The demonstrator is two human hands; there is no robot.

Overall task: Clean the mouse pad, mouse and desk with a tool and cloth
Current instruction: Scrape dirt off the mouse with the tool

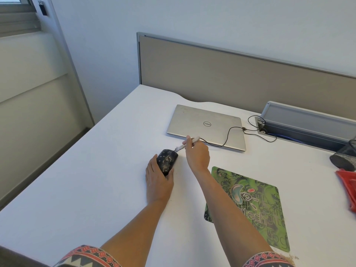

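The fingers of the right hand (198, 156) pinch a small pale brush (187, 143), whose bristle end meets the front edge of the mouse (167, 161). The thumb and fingers of the left hand (159, 182) curl round the rear of that mouse, holding it on the white desk (96, 180); its black shell is flecked with pale dust (thickest down the middle). The green mouse pad (256, 214) lies flat to the right, apart from the mouse. Beyond the hands sits a closed silver laptop (206, 122) with a black cable (228, 134) trailing across its lid. A red cloth (348, 189) lies at the desk's right edge.
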